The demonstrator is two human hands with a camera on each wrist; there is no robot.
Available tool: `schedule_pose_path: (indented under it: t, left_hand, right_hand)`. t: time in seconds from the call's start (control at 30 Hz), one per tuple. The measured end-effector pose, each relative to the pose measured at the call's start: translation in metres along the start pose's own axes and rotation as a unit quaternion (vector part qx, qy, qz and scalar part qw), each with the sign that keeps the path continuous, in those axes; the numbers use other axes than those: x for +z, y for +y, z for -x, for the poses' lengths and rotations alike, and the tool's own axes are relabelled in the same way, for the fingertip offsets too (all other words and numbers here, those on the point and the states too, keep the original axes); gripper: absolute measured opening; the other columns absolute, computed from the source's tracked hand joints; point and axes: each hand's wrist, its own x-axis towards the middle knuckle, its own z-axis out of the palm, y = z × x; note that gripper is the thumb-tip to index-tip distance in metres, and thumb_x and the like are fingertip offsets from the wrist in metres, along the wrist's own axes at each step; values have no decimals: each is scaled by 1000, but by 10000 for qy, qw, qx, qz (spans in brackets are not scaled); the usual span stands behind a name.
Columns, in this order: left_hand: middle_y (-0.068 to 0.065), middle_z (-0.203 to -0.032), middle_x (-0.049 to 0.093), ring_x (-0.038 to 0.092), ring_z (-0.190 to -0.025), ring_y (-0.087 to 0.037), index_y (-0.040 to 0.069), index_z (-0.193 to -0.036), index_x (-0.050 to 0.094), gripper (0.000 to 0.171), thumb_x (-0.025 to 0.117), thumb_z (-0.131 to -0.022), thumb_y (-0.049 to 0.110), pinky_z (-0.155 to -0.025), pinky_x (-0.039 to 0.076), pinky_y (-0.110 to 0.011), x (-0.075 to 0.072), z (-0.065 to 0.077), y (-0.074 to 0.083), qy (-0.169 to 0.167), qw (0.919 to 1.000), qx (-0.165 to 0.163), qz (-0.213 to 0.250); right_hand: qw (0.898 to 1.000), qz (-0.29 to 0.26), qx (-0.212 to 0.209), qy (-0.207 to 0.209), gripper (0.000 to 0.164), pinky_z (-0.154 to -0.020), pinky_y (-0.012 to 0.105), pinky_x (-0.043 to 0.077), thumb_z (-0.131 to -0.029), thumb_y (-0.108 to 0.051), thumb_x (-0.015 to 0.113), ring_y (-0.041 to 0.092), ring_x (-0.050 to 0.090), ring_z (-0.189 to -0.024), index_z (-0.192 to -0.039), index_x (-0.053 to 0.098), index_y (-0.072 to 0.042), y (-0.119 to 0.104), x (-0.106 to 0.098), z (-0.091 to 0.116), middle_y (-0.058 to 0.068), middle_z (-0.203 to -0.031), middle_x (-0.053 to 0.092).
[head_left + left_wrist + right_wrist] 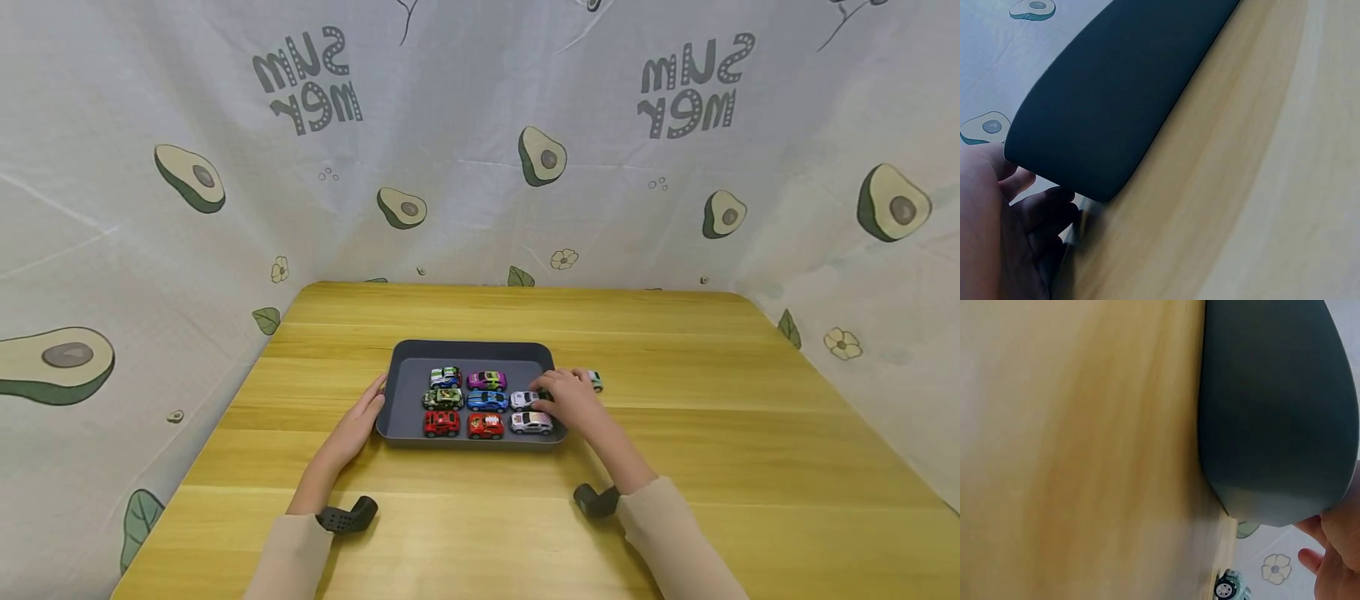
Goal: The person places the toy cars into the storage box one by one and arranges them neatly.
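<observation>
A dark grey tray (471, 444) holds several small toy cars in rows. My right hand (573, 400) reaches over the tray's right rim and pinches a white toy car (522, 401) in the middle row, covering part of it. In front of that car sits another white toy car (532, 423) with red markings. Against the tray's outer left wall rests my left hand (362, 422), fingers loosely bent. In the left wrist view, the fingers (1041, 209) lie by the wall's lower corner. The right wrist view hides the pinched car behind the tray wall.
A pale green toy car (596, 381) stands on the wooden table (480, 517) to the right of the tray, partly behind my right hand. Inside the tray are red cars (442, 423), a blue car (487, 401) and a purple car (487, 381). A printed cloth (465, 125) hangs behind.
</observation>
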Motion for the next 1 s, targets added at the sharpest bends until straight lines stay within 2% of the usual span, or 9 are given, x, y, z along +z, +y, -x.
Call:
schedule_pose_path:
  t: [0.13, 0.3, 0.33, 0.4, 0.53, 0.57, 0.8, 1.0]
  left_hand:
    - [-11, -152, 18, 18, -139, -34, 25, -146, 16, 49, 27, -100, 36, -112, 14, -52, 1, 0, -1, 28, 10000, 64, 48]
    - [-11, -152, 18, 19, -139, -34, 25, -146, 16, 49, 27, -100, 38, -112, 14, -53, 1, 0, -2, 82, 9999, 58, 10]
    - [-11, -152, 18, 19, -139, -33, 25, -146, 16, 50, 27, -100, 38, -112, 14, -53, 0, -1, -2, 86, 10000, 47, -10]
    - [-12, -152, 19, 19, -139, -33, 25, -146, 16, 51, 27, -99, 40, -112, 14, -52, 0, -1, -2, 93, 9999, 27, -34]
    - [-12, -152, 19, 19, -139, -33, 25, -146, 16, 51, 27, -99, 40, -112, 14, -53, 0, -1, -2, 79, 10000, 23, -41]
    - [-12, -152, 19, 19, -139, -33, 25, -146, 16, 50, 27, -99, 40, -112, 14, -53, 0, -1, -2, 74, 10000, 21, -41]
    - [-12, -151, 20, 20, -138, -33, 26, -146, 16, 50, 27, -99, 40, -112, 14, -52, 1, -2, -3, 111, 9999, -1, -90]
    - [-12, -151, 21, 20, -138, -33, 26, -146, 16, 51, 27, -99, 41, -112, 14, -53, 1, -1, -2, 102, 9999, 36, -84]
  right_hand:
    - [9993, -298, 24, 202, 28, -95, 55, 32, -80, -26, 68, 24, 58, -104, -104, 65, -13, 4, 2, 1, 3, -104, 66]
    - [9945, -725, 90, 750, 34, -93, 56, 32, -78, -23, 70, 27, 58, -105, -109, 63, -9, 12, 0, 3, 8, -108, 65]
    - [9934, -792, 116, 822, 35, -93, 56, 32, -78, -23, 70, 27, 59, -99, -110, 63, -9, 14, -2, 3, 9, -104, 66]
    - [9914, -855, 161, 975, 38, -91, 55, 33, -78, -23, 70, 29, 59, -99, -112, 62, -8, 18, -5, 3, 11, -106, 65]
    - [9879, -986, 306, 1158, 42, -90, 53, 33, -80, -22, 69, 32, 57, -103, -117, 60, -7, 29, -11, 4, 14, -111, 63]
    - [9870, -1007, 334, 1210, 42, -90, 53, 33, -80, -21, 69, 33, 55, -110, -118, 59, -6, 32, -13, 5, 15, -116, 61]
    - [9830, -1235, 624, 1206, 44, -91, 53, 29, -83, -20, 65, 36, 50, -114, -121, 55, -2, 53, -16, 11, 20, -121, 57]
    - [9845, -1220, 900, 878, 45, -96, 57, 24, -84, -20, 65, 38, 47, -117, -122, 53, -1, 67, -12, 14, 21, -124, 54]
